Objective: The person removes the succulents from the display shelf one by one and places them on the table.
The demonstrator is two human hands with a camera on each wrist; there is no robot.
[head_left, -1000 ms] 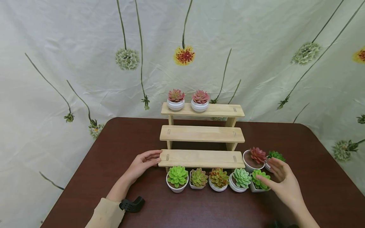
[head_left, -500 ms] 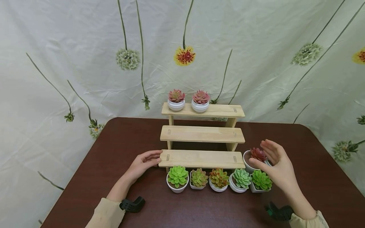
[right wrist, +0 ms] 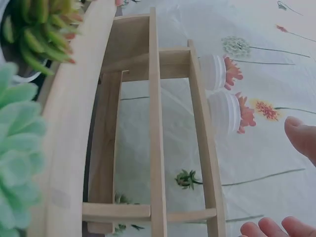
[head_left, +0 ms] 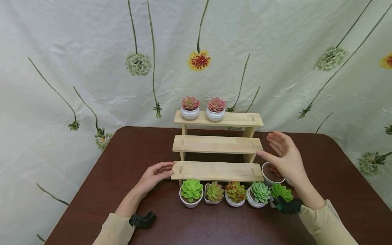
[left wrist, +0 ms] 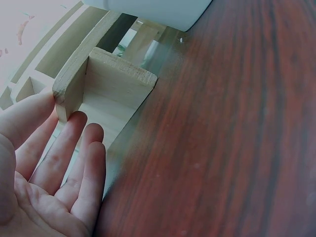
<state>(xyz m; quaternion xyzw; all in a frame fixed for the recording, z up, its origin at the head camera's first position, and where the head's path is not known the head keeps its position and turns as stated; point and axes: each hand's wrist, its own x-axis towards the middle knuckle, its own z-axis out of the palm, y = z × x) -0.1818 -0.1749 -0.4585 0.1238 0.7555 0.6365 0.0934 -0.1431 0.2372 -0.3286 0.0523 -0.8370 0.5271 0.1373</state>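
Observation:
A three-step wooden plant stand (head_left: 216,170) stands on the table. My left hand (head_left: 152,177) holds the left end of its lowest board; in the left wrist view the thumb (left wrist: 34,111) and fingertips meet the board's end. My right hand (head_left: 286,157) is in the air by the right end of the middle board, fingers spread from the thumb, nothing in it. Two pink potted succulents (head_left: 190,108) sit on the left half of the top board. Behind the right wrist, a white pot with a red succulent (head_left: 272,174) is partly hidden.
Several potted succulents line the stand's front: a bright green one (head_left: 191,190), an orange-brown one (head_left: 235,192), a pale blue-green one (head_left: 260,193) and a green one (head_left: 281,192) by the right wrist strap. A flowered cloth (head_left: 92,68) hangs behind the table.
My right hand has risen from beside the right-hand pots and moved forward and left, toward the middle board's end. The left hand has stayed on the lowest board.

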